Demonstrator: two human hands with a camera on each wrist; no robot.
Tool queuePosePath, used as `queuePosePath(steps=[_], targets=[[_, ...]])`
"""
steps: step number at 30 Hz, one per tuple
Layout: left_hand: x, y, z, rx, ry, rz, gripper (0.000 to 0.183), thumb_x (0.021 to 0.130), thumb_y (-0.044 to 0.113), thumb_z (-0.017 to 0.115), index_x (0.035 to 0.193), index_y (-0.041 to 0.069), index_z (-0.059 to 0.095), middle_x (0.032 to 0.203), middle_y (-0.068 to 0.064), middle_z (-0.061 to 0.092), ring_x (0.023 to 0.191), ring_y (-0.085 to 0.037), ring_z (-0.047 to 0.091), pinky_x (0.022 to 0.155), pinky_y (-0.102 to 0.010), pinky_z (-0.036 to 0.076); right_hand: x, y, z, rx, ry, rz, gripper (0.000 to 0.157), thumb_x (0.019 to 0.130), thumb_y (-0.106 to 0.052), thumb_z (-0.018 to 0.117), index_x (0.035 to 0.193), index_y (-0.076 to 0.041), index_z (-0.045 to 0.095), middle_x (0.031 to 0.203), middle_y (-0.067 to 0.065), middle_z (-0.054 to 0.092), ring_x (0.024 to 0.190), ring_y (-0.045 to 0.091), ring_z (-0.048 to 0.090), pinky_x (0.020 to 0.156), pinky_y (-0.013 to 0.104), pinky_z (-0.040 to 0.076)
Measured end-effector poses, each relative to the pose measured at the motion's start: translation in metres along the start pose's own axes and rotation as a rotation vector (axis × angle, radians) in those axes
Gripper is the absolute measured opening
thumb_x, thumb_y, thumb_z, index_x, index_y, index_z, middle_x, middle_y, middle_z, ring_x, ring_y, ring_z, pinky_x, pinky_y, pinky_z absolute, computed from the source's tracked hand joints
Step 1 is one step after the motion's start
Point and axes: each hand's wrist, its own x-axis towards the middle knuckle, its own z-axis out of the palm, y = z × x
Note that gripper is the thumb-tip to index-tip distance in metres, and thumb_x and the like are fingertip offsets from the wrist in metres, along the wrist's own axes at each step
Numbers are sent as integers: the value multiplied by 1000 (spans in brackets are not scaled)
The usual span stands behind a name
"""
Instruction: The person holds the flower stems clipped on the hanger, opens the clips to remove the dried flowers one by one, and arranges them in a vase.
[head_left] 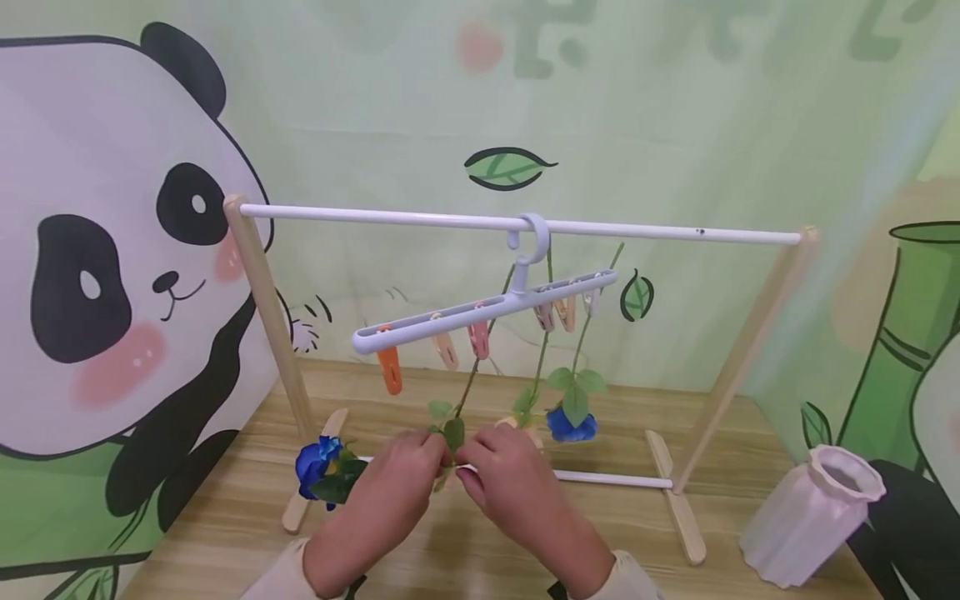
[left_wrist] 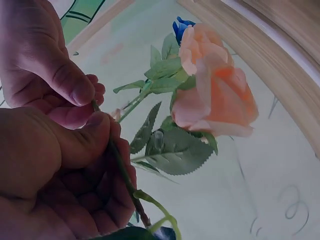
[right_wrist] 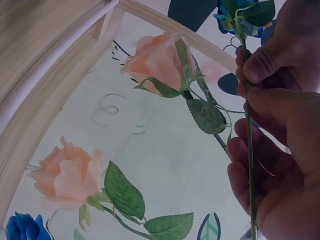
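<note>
A blue rose (head_left: pixel 318 471) lies sideways to the left of my hands, its leaves beside the bloom. My left hand (head_left: pixel 401 475) pinches its green stem (right_wrist: pixel 250 150) between thumb and fingers. Close beside it, my right hand (head_left: pixel 513 479) pinches the same stem farther from the bloom. A pale hanger (head_left: pixel 442 318) above carries several clips, among them an orange clip (head_left: pixel 389 371) and a pink clip (head_left: pixel 478 340). Upside down from it hang two peach roses (right_wrist: pixel 157 65), largely hidden by my hands in the head view, and another blue rose (head_left: pixel 572 425).
A wooden stand with a white top rod (head_left: pixel 375 217) holds the hanger, which tilts down to the left. Its lower rod (head_left: pixel 615 479) runs behind my hands. At the right of the wooden table (head_left: pixel 600 550) stands a white vase (head_left: pixel 806 521). A panda-printed backdrop (head_left: pixel 375 100) is behind.
</note>
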Motion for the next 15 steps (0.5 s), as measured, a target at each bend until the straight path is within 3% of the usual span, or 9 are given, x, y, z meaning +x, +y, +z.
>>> queuePosePath(steps=[8, 15], targets=[[4, 5, -2, -75, -63, -27, 18, 84, -2, 79, 87, 9, 65, 81, 0, 66, 73, -9, 57, 68, -25, 56, -3, -2, -1, -25, -20, 43, 13, 79, -17, 87, 85, -18, 76, 80, -7, 64, 73, 11, 57, 66, 24, 46], [9, 9, -4, -89, -96, -13, 15, 85, 0, 79, 87, 9, 68, 79, 0, 67, 69, -7, 55, 65, -20, 54, -7, 2, 1, -58, 45, 25, 16, 76, -14, 89, 80, -17, 73, 77, -7, 64, 73, 12, 57, 68, 26, 47]])
